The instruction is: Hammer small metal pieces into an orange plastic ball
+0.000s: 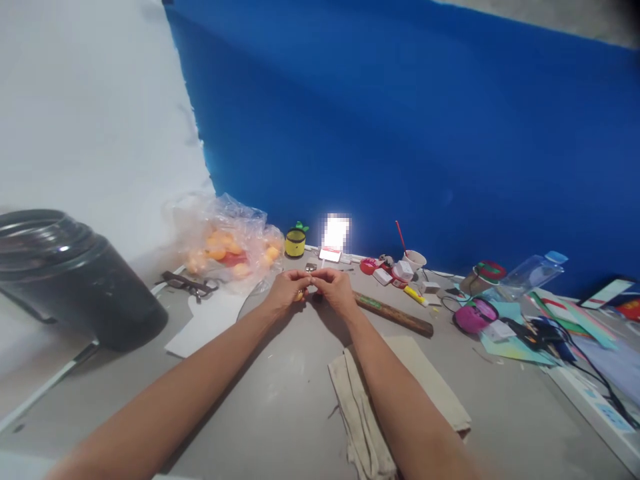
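Observation:
My left hand [289,291] and my right hand [335,291] meet over the middle of the table, thumbs and fingertips pinched together. Whatever sits between the fingertips is too small to make out. A small orange-yellow thing [299,295] shows by my left fingers; whether they hold it I cannot tell. Beside my right wrist lies a wooden handle [395,313], its far end hidden by the hand. Under my right forearm is a folded beige cloth [357,407]. Just beyond the hands is a small metallic object [311,267].
A large dark jar [95,287] stands at left, near a clear plastic bag [235,227] with orange items. Behind are a yellow cup [295,244] and a bright screen [336,233]. At right lie a yellow tube [416,295], a pink pouch [475,316] and a power strip [595,403].

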The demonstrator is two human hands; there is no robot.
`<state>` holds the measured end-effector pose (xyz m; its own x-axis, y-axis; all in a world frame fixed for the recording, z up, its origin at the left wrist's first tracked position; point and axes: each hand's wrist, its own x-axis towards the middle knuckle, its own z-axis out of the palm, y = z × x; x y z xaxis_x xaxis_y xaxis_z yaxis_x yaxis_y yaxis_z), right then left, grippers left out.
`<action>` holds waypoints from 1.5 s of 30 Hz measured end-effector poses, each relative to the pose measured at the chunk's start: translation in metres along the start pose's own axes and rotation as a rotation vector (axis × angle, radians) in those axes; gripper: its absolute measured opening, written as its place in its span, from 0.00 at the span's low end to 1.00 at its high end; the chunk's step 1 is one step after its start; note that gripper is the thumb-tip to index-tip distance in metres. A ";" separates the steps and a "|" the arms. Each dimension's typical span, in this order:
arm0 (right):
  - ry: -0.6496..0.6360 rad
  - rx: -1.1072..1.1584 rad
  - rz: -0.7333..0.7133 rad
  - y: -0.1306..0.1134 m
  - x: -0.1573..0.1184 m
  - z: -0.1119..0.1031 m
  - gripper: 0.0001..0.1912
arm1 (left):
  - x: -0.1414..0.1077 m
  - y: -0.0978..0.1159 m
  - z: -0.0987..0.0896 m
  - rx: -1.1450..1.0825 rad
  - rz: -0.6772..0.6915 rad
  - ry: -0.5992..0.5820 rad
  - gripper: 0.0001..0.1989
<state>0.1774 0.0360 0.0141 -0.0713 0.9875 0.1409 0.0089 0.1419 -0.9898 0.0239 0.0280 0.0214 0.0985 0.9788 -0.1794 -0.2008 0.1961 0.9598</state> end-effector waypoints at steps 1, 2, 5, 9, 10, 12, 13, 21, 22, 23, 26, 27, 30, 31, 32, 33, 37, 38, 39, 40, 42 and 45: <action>-0.001 0.003 0.007 0.000 0.000 0.000 0.14 | 0.000 0.000 -0.001 -0.005 -0.008 -0.006 0.16; 0.003 0.010 0.011 0.001 0.000 0.001 0.14 | 0.000 -0.001 -0.001 -0.011 -0.019 -0.014 0.16; 0.033 0.048 0.018 0.002 0.000 0.004 0.14 | -0.001 -0.004 -0.002 -0.022 -0.053 -0.043 0.17; 0.020 0.187 0.083 0.004 0.001 0.004 0.15 | 0.000 -0.007 -0.006 -0.151 -0.053 -0.091 0.15; 0.003 0.241 0.102 0.005 0.002 0.003 0.16 | 0.000 -0.007 -0.009 -0.214 -0.050 -0.101 0.15; -0.039 0.352 0.137 0.006 0.002 0.000 0.19 | 0.002 -0.006 -0.013 -0.316 -0.047 -0.114 0.15; -0.065 0.403 0.152 0.006 0.001 -0.002 0.20 | 0.003 -0.005 -0.015 -0.338 -0.040 -0.112 0.18; -0.177 0.547 0.243 0.005 0.000 -0.011 0.25 | -0.002 -0.010 -0.015 -0.085 0.116 0.004 0.21; -0.177 0.551 0.244 0.006 0.000 -0.011 0.24 | -0.002 -0.011 -0.015 -0.047 0.129 0.023 0.22; -0.178 0.553 0.245 0.006 0.000 -0.012 0.24 | -0.003 -0.011 -0.014 -0.028 0.137 0.035 0.21; -0.173 0.555 0.246 0.007 0.002 -0.015 0.24 | -0.002 -0.011 -0.014 -0.094 0.108 -0.005 0.22; -0.167 0.556 0.245 0.008 0.002 -0.016 0.23 | -0.002 -0.011 -0.014 -0.135 0.093 -0.032 0.23; -0.151 0.558 0.240 0.010 0.004 -0.017 0.23 | -0.003 -0.008 -0.015 -0.217 0.070 -0.099 0.26; -0.150 0.561 0.239 0.010 0.004 -0.018 0.23 | -0.004 -0.008 -0.015 -0.224 0.074 -0.104 0.26; -0.151 0.564 0.239 0.011 0.005 -0.018 0.22 | -0.004 -0.007 -0.015 -0.225 0.079 -0.106 0.27; -0.152 0.566 0.241 0.011 0.005 -0.018 0.22 | -0.005 -0.007 -0.015 -0.221 0.082 -0.108 0.27; -0.145 0.574 0.254 0.011 0.004 -0.017 0.23 | -0.006 -0.008 -0.014 -0.183 0.102 -0.106 0.31; -0.145 0.575 0.254 0.012 0.004 -0.017 0.23 | -0.007 -0.008 -0.013 -0.169 0.103 -0.103 0.30; -0.146 0.577 0.252 0.012 0.003 -0.017 0.22 | -0.007 -0.009 -0.013 -0.156 0.102 -0.100 0.30; -0.148 0.580 0.249 0.012 0.003 -0.018 0.22 | -0.008 -0.009 -0.013 -0.143 0.100 -0.099 0.29; -0.145 0.592 0.242 0.012 0.003 -0.018 0.23 | -0.008 -0.010 -0.014 -0.129 0.102 -0.109 0.28; -0.138 0.606 0.239 0.012 0.003 -0.018 0.23 | -0.008 -0.009 -0.014 -0.168 0.112 -0.141 0.27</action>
<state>0.1957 0.0422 0.0030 -0.2643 0.9633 -0.0477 -0.5191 -0.1837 -0.8347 0.0114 0.0193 0.0110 0.1989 0.9795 -0.0303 -0.3765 0.1049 0.9205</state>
